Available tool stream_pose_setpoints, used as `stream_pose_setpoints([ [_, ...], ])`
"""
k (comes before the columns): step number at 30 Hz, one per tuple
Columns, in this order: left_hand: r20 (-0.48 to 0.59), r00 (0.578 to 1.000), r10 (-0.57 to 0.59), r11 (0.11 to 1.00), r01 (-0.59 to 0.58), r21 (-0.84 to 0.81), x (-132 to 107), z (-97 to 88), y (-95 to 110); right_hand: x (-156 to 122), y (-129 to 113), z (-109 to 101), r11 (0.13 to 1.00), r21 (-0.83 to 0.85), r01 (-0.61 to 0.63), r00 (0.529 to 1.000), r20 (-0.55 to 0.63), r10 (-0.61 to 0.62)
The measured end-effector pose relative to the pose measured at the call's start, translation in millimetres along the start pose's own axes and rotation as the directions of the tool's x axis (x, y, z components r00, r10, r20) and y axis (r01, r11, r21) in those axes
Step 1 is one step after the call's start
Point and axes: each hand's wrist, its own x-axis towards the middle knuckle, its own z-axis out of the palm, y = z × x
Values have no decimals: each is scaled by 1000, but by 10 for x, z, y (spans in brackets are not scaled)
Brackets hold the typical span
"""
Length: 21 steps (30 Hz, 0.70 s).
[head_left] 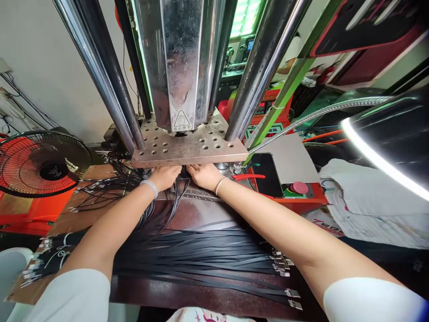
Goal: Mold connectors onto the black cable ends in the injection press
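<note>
Black flat cables [201,257] lie side by side across a dark, glossy tabletop [197,217], their silver metal ends [283,264] fanned out towards the right edge. A smaller bunch of cables [176,199] leaves this pile and runs up to the gap between the two hands.

Both arms reach forward from the bottom corners. The left hand [165,175], with a white bracelet [149,185] on its wrist, and the right hand [205,175], with a thin bangle [219,184], sit close together, almost touching. Both rest at the front edge of a thick metal plate [187,145] drilled with many round holes. The fingertips are tucked under that plate and hidden, so I cannot tell whether either hand is gripping the cables or only touching them.

Above the plate stands a wide steel ram bearing a triangular warning sticker [181,120], flanked by slanting polished steel columns [100,76].

To the left, a red and black fan [40,163] stands beside more loose cables. To the right of the hands lies a dark phone [266,174], then a red round button [299,187] on an orange base. A black lamp [392,134] on a flexible metal neck glows at the far right, above crumpled white cloth [362,205].
</note>
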Motion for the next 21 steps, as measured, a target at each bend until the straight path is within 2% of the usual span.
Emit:
stream_pose_setpoints([
  [5,25,997,-71,997,71,29,-68,-7,-67,-44,25,-66,991,33,-131,991,10,131],
  [7,50,992,-118,993,118,17,-120,6,-126,-74,50,-75,986,49,-158,987,29,157],
  [9,95,989,-113,993,114,-9,-145,6,-195,-99,93,-78,984,56,-171,984,57,168],
  [11,131,986,-103,993,110,-47,-155,-62,-244,-118,159,-88,978,75,-196,979,67,191],
  [13,140,980,-141,983,156,-98,-212,-231,-217,-122,237,-111,967,113,-228,973,71,221],
  [15,71,978,-195,961,205,-187,-401,-477,-46,-93,302,-139,953,146,-267,963,68,260],
  [17,-69,977,-200,932,168,-320,-789,-707,290,-16,334,-155,943,157,-293,956,59,287],
  [19,-189,974,-125,894,28,-446,-1377,-806,750,99,330,-153,938,179,-297,955,58,292],
  [21,-269,962,48,839,-185,-512,-2077,-707,1238,218,303,-137,935,207,-290,957,63,283],
])
